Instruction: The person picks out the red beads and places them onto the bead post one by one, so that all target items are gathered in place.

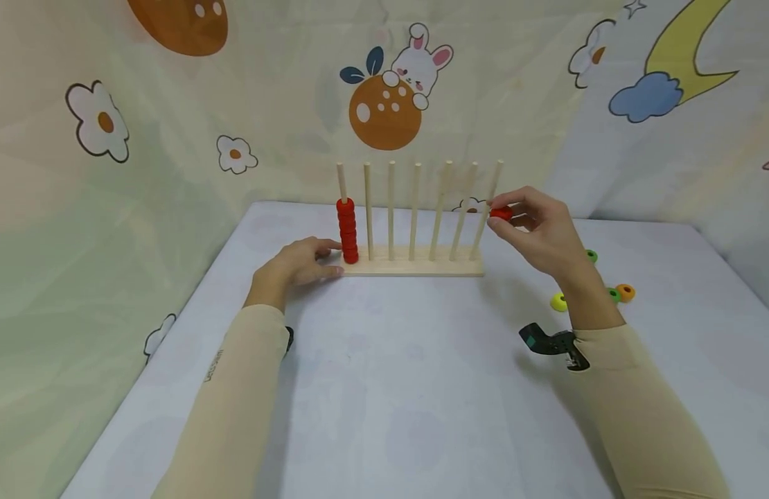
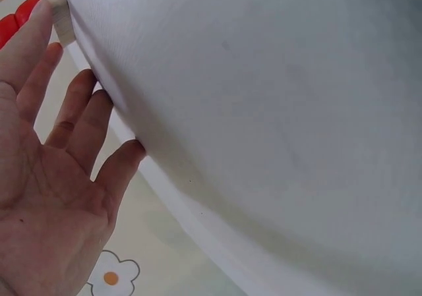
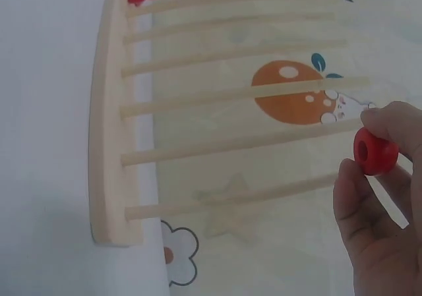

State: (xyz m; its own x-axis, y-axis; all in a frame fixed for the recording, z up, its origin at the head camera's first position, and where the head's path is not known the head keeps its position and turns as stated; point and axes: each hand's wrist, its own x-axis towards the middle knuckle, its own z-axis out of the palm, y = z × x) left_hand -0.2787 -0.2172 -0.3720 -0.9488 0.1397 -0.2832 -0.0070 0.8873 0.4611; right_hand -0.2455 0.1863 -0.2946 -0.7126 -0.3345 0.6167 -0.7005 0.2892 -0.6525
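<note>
A wooden peg rack (image 1: 416,267) stands on the table, with a row of upright pegs on its flat base. Its leftmost peg carries a stack of several red beads (image 1: 347,232); the other pegs are bare. My left hand (image 1: 300,262) holds the left end of the base, thumb at the front and fingers toward the back. At the far right, my right hand (image 1: 537,229) pinches one red bead (image 3: 376,152) between thumb and fingertips. That bead is beside the upper part of the rightmost peg (image 3: 231,196), its hole visible in the right wrist view.
Right of the rack, partly behind my right forearm, lie a yellow bead (image 1: 558,302), an orange bead (image 1: 625,292) and green beads (image 1: 591,256). A patterned cloth (image 1: 285,104) hangs behind the white table (image 1: 384,388).
</note>
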